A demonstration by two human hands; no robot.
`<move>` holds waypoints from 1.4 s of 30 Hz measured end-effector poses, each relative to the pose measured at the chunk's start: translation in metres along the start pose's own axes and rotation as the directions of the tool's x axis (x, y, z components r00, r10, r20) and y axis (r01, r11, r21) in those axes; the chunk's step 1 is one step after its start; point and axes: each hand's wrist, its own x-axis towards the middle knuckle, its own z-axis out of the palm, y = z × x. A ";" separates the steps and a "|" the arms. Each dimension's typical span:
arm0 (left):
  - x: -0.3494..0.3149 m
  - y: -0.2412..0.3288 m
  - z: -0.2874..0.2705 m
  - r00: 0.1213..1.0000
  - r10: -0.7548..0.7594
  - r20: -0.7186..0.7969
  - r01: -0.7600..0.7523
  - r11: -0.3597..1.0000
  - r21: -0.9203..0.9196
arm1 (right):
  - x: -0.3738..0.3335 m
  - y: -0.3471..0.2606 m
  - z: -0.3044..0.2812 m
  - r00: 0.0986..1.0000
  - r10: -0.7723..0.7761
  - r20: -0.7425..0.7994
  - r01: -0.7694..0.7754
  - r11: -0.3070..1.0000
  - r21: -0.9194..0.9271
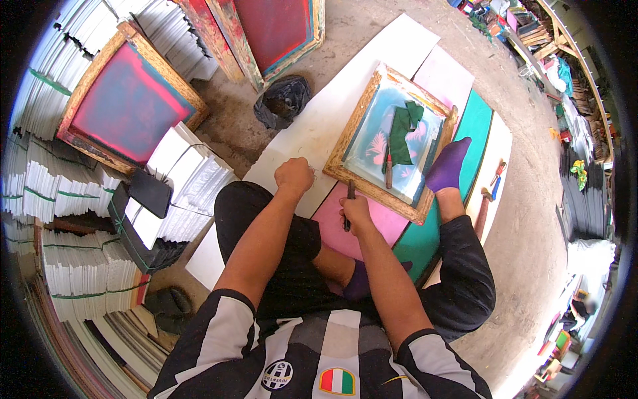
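Note:
My left hand [294, 176] is curled closed at the near-left corner of a wooden-framed printing screen [351, 136]; whatever it may hold is hidden. In my right hand [357, 211] is a slim dark tool [350, 193], its kind unclear, just off the frame's near edge. The screen lies tilted on white, pink and green boards. On its pale blue mesh with pink and white leaf shapes rest a dark green cloth strip [400, 136] and a thin tool with a reddish-brown handle [389, 174]. My purple-socked foot [448, 166] is against the frame's right side.
A hammer [484, 207] and red- and blue-handled tools [498, 174] lie to the right. A black bag [282, 101] sits beyond the boards. Another framed screen [129, 100] leans at the left, near bundled paper stacks [70, 186]. More painted frames [286, 30] stand at the back.

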 end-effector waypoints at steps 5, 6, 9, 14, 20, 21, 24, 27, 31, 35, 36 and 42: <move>0.002 0.003 0.001 1.000 -0.018 0.018 0.018 1.000 -0.018 | 0.006 0.011 -0.001 0.998 -0.064 0.028 0.063 0.998 0.028; 0.002 0.003 0.000 1.000 -0.018 0.012 0.018 1.000 -0.024 | 0.008 0.013 -0.001 0.996 -0.076 0.041 0.075 0.997 0.033; 0.004 0.003 0.002 1.000 -0.014 0.020 0.015 0.998 -0.059 | 0.009 0.022 -0.002 0.989 -0.121 0.083 0.107 0.982 0.159; 0.005 0.004 0.005 0.995 0.099 -0.020 -0.101 0.985 -0.138 | 0.005 0.022 -0.016 0.957 -0.093 0.276 0.001 0.948 0.318; -0.001 0.013 0.014 0.826 0.557 -0.085 -0.563 0.819 -0.113 | -0.010 0.009 -0.018 0.901 -0.207 0.382 0.166 0.976 0.138; -0.001 0.015 0.016 0.809 0.584 -0.069 -0.588 0.804 -0.087 | -0.012 0.007 -0.017 0.889 -0.217 0.404 0.173 0.975 0.142; -0.001 0.017 0.016 0.790 0.613 -0.019 -0.613 0.790 -0.016 | -0.013 0.006 -0.019 0.889 -0.161 0.429 0.136 0.987 0.090; -0.003 0.017 0.014 0.786 0.619 0.007 -0.618 0.784 0.054 | -0.015 0.004 -0.020 0.864 -0.199 0.463 0.223 0.975 0.003; -0.006 0.016 0.011 0.857 0.515 0.023 -0.514 0.851 0.111 | -0.013 0.011 -0.022 0.872 -0.165 0.461 0.142 0.986 0.083; -0.001 0.010 0.004 0.966 0.241 0.092 -0.252 0.957 0.147 | -0.012 0.011 -0.032 0.938 -0.068 0.340 0.009 0.985 0.173; -0.002 0.006 0.001 0.975 0.204 0.084 -0.213 0.968 0.132 | -0.011 0.011 -0.034 0.952 -0.051 0.302 -0.005 0.983 0.183; 0.001 -0.003 0.004 0.998 0.060 0.033 -0.063 0.992 0.111 | 0.002 0.010 -0.040 0.963 -0.032 0.268 -0.022 0.981 0.194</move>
